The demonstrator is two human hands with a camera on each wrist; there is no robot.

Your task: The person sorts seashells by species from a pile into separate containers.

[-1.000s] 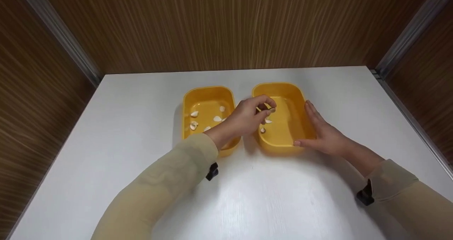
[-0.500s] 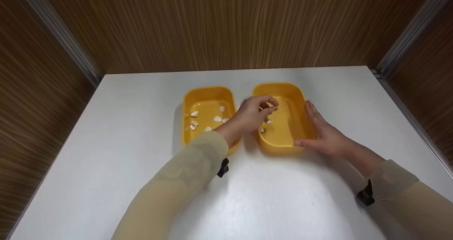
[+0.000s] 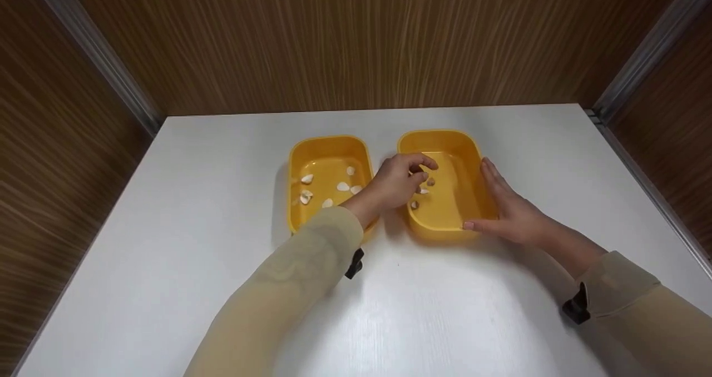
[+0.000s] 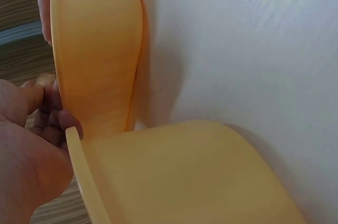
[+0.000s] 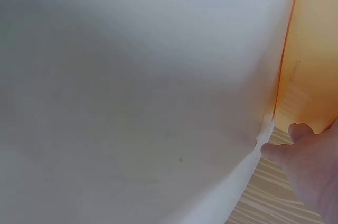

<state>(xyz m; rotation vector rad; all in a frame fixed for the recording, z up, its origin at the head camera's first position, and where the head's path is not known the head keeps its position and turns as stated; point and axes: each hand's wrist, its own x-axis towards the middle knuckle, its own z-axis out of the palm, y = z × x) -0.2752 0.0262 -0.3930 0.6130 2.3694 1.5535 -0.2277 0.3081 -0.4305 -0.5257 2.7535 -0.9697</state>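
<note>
My left hand (image 3: 396, 181) hangs over the left part of the right yellow box (image 3: 439, 236), fingers loosely bent and thumb apart from the fingertips, with nothing between them. Just below the fingertips a small brown shell (image 3: 431, 182) lies on the box floor. Nearby in the same box are a white shell (image 3: 424, 191) and another brown shell (image 3: 414, 205). My right hand (image 3: 514, 216) rests its straight fingers along that box's right side, its thumb at the near rim. In the left wrist view, my left hand (image 4: 31, 145) is partly hidden by the box walls.
The left yellow box (image 3: 329, 139) stands beside the right one, a narrow gap between them. Several white shells (image 3: 342, 187) lie spread over its floor. My left forearm crosses its near right corner. A wood-grain panel (image 3: 356, 43) rises behind the white table (image 3: 222, 171).
My left hand has moved slightly right and its fingertips have parted, letting go of the brown shell, which now lies in the right box. My right hand has stayed at the box side.
</note>
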